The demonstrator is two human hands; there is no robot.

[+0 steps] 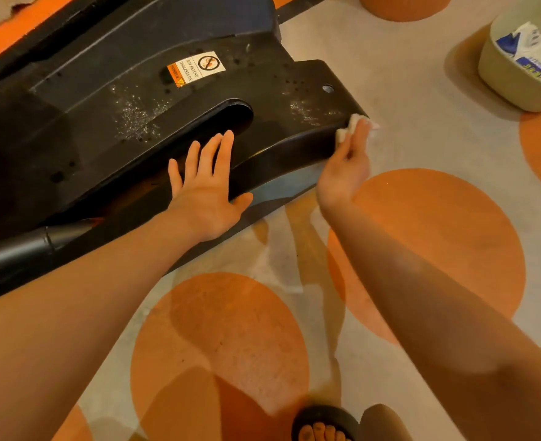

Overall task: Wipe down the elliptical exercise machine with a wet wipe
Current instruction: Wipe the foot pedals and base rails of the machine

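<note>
The black plastic base cover of the elliptical machine (135,122) sits on the floor (406,122), which is pale with large orange circles. The right hand (347,167) holds a crumpled white wet wipe (352,125) against the cover's right-hand corner, its fingers (360,135) curled round the wipe and pressing it to the edge. The left hand (205,186) lies flat on the cover's near edge, fingers straight and spread, holding nothing, beside a long dark slot (218,119). A warning sticker (196,67) sits on the top surface; whitish speckling shows on either side of the slot. A pale tub (517,87) holding a blue-and-white packet (536,55) stands on the floor, well apart to the right. A sandalled foot (323,424) shows at the bottom edge.
</note>
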